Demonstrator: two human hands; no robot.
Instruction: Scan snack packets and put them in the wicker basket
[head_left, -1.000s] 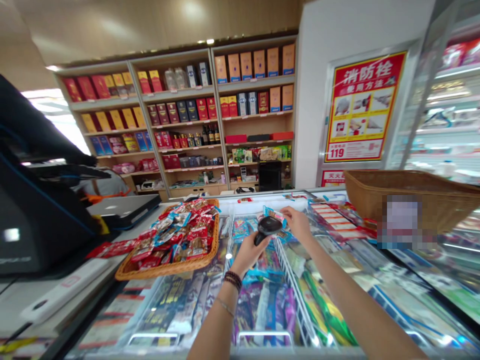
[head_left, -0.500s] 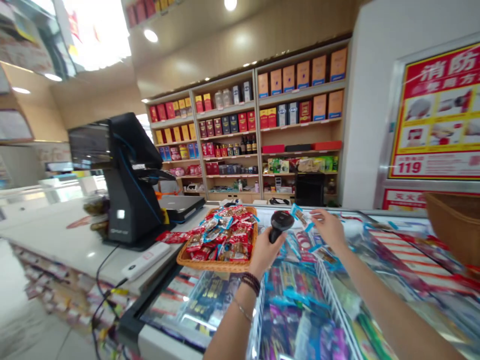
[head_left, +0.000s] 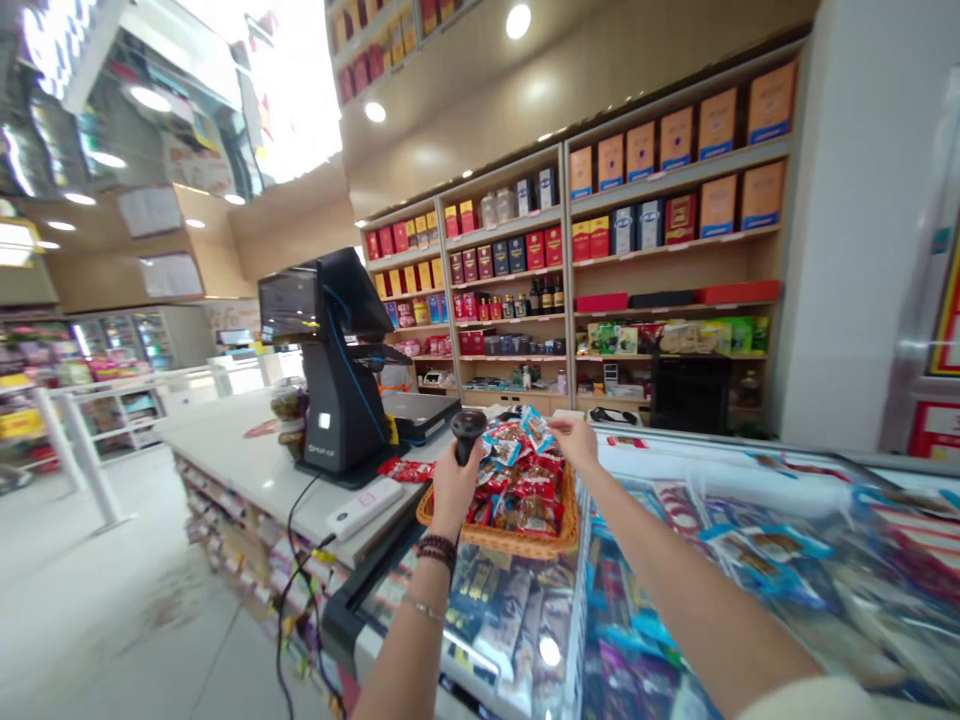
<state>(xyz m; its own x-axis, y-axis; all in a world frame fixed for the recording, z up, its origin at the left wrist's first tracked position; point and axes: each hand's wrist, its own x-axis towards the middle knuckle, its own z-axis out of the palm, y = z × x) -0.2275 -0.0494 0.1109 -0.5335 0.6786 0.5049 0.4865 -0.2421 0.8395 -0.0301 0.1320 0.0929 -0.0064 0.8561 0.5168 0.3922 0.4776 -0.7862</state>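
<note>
My left hand is wrapped around the handle of a black barcode scanner, which stands upright at the left edge of a wicker basket. Red and blue snack packets fill the basket in a heap. Above the heap, my right hand pinches the edge of a blue-and-white snack packet. Whether that packet touches the ones beneath it, I cannot tell.
The basket rests on a glass-topped freezer with packaged goods inside. Left of it, a black cash register and a white oblong device sit on the counter. Loose blue-edged packets lie on the glass at right.
Both hands have moved left relative to the basket: the scanner is now at its left edge and the packet hangs over the heap. My view has turned left.
</note>
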